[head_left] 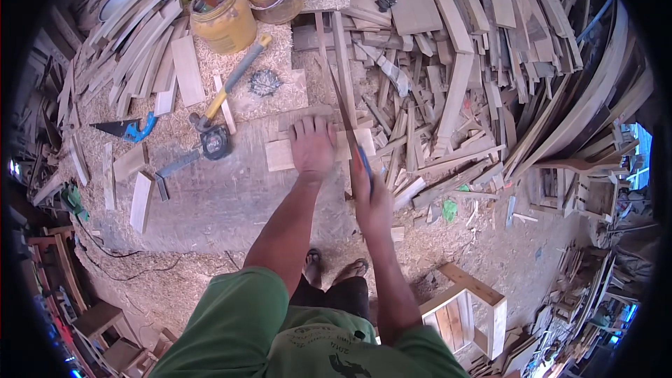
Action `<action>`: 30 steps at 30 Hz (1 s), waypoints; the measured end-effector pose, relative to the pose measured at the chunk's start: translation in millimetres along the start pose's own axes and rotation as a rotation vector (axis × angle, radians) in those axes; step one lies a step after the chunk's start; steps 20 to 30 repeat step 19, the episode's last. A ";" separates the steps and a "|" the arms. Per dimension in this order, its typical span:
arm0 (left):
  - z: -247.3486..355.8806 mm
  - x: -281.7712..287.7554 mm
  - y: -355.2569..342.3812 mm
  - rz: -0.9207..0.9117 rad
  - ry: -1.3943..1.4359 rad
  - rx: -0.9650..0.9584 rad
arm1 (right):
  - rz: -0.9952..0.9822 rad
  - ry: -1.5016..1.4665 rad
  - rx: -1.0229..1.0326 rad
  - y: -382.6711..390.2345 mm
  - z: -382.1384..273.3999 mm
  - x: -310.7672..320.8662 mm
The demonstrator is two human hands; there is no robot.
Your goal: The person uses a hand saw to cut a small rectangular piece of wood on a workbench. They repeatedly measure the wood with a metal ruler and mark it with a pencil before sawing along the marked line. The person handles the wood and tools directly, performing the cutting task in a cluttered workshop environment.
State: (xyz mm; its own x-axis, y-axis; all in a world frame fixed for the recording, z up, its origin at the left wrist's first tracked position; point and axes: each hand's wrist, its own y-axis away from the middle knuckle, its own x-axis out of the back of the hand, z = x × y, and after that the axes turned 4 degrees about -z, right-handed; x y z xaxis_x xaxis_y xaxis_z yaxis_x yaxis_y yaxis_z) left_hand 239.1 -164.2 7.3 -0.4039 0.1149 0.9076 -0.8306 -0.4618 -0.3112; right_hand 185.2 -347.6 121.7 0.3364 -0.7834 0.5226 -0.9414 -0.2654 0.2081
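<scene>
My left hand [313, 145] lies flat on a short pale board [281, 156], pressing it onto the worn workbench [231, 203]. Its fingers are slightly spread and point away from me. My right hand [375, 203] is wrapped round the blue handle of a handsaw [344, 101]. The saw's long, thin blade slants away from me across the board near its right end, just right of my left hand. How deep the blade sits in the wood I cannot tell. Left of the board lie a tape measure [215, 142] and a hammer [241, 73] with a yellow and grey handle.
A square [178, 163] and another saw with a blue handle [143, 128] rest at the left. Yellow buckets [222, 24] stand at the back. Scrap wood [420, 98] is heaped along the right. A wooden frame [495, 322] stands near my right elbow. Sawdust covers the floor.
</scene>
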 end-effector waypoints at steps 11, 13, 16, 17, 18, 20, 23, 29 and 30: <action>-4.1 1.1 1.5 -0.017 -0.027 0.026 | 0.013 0.074 -0.180 167.5 7.7 54.1; -0.2 0.8 2.1 -0.021 -0.023 0.015 | 0.022 0.052 -0.183 83.9 22.2 16.5; 6.4 -0.2 6.8 -0.018 0.005 0.008 | 0.055 0.035 0.013 -25.8 11.2 -14.3; 6.6 0.1 7.5 -0.018 0.001 0.010 | 0.058 0.077 0.033 -30.1 12.3 -17.0; 2.0 -1.4 1.9 -0.016 -0.009 0.020 | 0.014 0.020 -0.020 -21.8 13.2 -16.3; -0.6 0.1 8.5 -0.024 -0.013 0.026 | -0.028 -0.037 -0.075 -0.8 15.6 -8.7; -0.6 0.1 8.5 -0.024 -0.013 0.026 | -0.028 -0.037 -0.075 -0.8 15.6 -8.7; -0.6 0.1 8.5 -0.024 -0.013 0.026 | -0.028 -0.037 -0.075 -0.8 15.6 -8.7; -0.6 0.1 8.5 -0.024 -0.013 0.026 | -0.028 -0.037 -0.075 -0.8 15.6 -8.7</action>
